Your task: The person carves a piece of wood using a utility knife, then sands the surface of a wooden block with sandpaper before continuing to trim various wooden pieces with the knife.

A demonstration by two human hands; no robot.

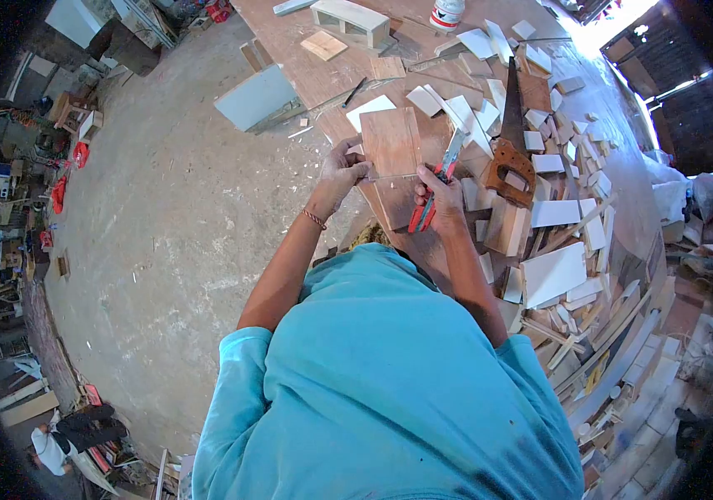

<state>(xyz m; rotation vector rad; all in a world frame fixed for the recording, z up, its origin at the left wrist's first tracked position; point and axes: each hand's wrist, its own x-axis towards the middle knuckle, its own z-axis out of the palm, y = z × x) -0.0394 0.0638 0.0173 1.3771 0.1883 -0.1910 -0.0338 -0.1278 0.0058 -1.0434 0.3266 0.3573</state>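
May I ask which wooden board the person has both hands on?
The squarish brown board; left hand and right hand are at its near corners, while white pieces lie untouched.

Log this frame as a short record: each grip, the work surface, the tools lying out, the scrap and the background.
Left grip: holding the lower left edge of a square wooden board
Right grip: closed on a red-handled tool, beside the board's lower right corner
Surface: wooden worktable
Tool lying out: handsaw
Scrap: many wood offcuts, some white-faced
Container: white tub, far edge
Background: concrete floor; another person, lower left
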